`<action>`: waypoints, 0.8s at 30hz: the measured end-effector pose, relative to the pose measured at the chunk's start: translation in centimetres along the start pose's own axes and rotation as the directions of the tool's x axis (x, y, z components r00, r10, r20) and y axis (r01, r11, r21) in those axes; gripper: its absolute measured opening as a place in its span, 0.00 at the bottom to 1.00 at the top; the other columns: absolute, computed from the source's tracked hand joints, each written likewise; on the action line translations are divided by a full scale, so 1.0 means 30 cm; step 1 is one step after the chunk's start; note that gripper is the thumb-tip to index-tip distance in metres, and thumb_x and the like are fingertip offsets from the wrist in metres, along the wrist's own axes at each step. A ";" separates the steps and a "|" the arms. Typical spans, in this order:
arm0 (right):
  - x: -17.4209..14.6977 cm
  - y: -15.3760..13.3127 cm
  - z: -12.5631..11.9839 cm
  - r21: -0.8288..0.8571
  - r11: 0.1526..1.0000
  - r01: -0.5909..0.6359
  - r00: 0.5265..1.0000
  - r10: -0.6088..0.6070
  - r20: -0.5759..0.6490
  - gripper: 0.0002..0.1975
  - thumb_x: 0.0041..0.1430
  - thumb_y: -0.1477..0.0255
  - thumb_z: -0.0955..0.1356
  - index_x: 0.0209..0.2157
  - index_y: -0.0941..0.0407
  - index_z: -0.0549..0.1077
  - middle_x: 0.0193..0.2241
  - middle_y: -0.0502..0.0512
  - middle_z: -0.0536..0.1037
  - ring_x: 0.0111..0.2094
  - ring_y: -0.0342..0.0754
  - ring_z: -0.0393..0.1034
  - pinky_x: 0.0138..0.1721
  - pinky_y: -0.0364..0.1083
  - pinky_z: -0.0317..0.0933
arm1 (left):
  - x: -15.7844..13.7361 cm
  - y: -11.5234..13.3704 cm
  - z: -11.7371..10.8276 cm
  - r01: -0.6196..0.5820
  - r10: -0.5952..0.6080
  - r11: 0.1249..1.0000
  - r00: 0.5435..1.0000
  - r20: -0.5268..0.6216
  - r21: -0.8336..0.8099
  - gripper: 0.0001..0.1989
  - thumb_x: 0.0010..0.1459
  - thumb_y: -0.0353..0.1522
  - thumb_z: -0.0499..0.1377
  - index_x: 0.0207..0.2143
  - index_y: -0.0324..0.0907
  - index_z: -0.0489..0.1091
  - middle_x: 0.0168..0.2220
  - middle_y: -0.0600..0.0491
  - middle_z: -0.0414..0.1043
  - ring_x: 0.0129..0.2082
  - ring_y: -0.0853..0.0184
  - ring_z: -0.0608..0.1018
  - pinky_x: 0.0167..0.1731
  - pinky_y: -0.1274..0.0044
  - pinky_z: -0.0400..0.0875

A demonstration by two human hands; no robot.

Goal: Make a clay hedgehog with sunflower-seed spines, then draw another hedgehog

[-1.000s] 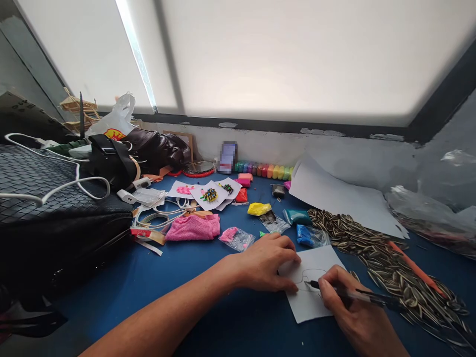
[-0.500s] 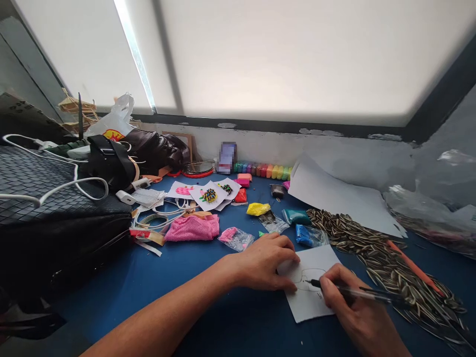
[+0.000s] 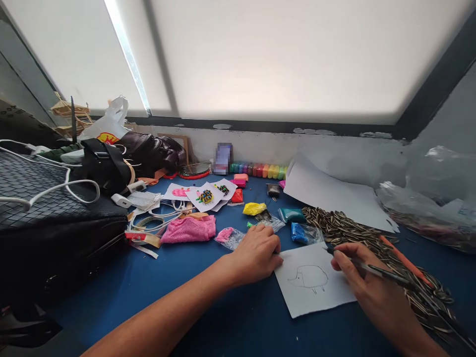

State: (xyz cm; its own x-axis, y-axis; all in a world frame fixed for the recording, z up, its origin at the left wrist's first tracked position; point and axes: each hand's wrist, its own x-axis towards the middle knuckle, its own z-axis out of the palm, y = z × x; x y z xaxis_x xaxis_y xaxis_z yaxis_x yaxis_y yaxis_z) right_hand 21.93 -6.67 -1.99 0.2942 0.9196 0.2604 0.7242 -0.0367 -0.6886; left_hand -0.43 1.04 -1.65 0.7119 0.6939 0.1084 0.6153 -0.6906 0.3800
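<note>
A blue surface (image 3: 208,317) runs under a wide, bright frosted window (image 3: 282,54), cluttered with clay packets, sunflower seeds (image 3: 386,248) and a black woven bag (image 3: 40,208) at left. No writing is readable. At lower centre, the left hand (image 3: 256,253) presses relaxed fingers on the paper's (image 3: 316,297) edge; the right hand (image 3: 372,287) grips a pen (image 3: 372,270) over its upper right corner.

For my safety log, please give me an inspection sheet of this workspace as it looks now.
Surface: blue table, crowded at the back.
Job's things: white paper with a small animal outline; pen.
Clutter: sunflower seeds, pink cloth, clay bags, clay pots, large white sheet.
Grippers: left hand rests at the paper's left edge; right hand holds the pen, tip off the drawing.
Cables: white cable across the black bag.
Surroundings: shaded window.
</note>
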 end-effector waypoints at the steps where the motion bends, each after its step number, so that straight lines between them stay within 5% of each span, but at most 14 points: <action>1: -0.002 0.001 0.004 -0.007 1.000 0.000 1.000 0.001 0.021 0.17 0.56 0.53 0.62 0.34 0.52 0.70 0.27 0.54 0.79 0.31 0.53 0.77 0.29 0.48 0.68 | 0.001 0.002 0.001 0.007 -0.007 1.000 1.000 0.009 -0.008 0.06 0.57 0.33 0.60 0.35 0.39 0.69 0.39 0.49 0.69 0.43 0.61 0.69 0.44 0.70 0.64; 5: -0.004 0.002 0.007 -0.024 1.000 0.007 0.999 -0.006 0.051 0.18 0.57 0.53 0.61 0.34 0.52 0.70 0.27 0.53 0.79 0.30 0.52 0.76 0.28 0.47 0.69 | 0.005 0.009 -0.004 0.006 -0.006 1.000 0.999 0.046 -0.001 0.03 0.59 0.30 0.57 0.33 0.40 0.69 0.38 0.50 0.70 0.42 0.62 0.70 0.44 0.71 0.63; 11: -0.010 -0.029 -0.028 0.019 0.998 0.055 0.997 -0.053 -0.060 0.16 0.55 0.54 0.63 0.33 0.52 0.71 0.28 0.54 0.78 0.31 0.52 0.76 0.27 0.46 0.69 | 0.007 0.000 -0.008 -0.058 0.058 0.998 0.998 0.007 0.040 0.06 0.61 0.27 0.51 0.33 0.40 0.67 0.35 0.50 0.71 0.37 0.64 0.71 0.40 0.73 0.65; 17: -0.066 -0.081 0.008 0.200 0.971 0.128 0.975 -0.160 0.151 0.13 0.60 0.58 0.62 0.32 0.53 0.70 0.19 0.49 0.73 0.19 0.45 0.70 0.18 0.42 0.66 | 0.007 -0.010 0.017 -0.043 0.042 0.999 0.998 -0.041 -0.014 0.10 0.57 0.25 0.52 0.41 0.40 0.66 0.40 0.49 0.72 0.43 0.62 0.73 0.43 0.73 0.66; 24: -0.087 -0.088 0.062 0.185 0.961 0.204 0.958 -0.235 0.163 0.15 0.61 0.60 0.62 0.24 0.52 0.68 0.17 0.45 0.65 0.16 0.41 0.60 0.14 0.39 0.55 | 0.009 -0.008 0.026 -0.034 0.034 0.999 0.999 -0.016 -0.019 0.11 0.57 0.25 0.51 0.42 0.41 0.66 0.40 0.49 0.71 0.42 0.62 0.73 0.43 0.72 0.67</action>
State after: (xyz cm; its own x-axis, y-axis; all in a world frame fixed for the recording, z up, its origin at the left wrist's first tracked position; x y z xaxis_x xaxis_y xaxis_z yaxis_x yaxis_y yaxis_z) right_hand 18.09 -8.24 -2.11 0.0105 0.9536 0.3008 0.6408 0.2245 -0.7341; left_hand -0.11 1.23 -2.42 0.7266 0.6735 0.1357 0.5843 -0.7096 0.3938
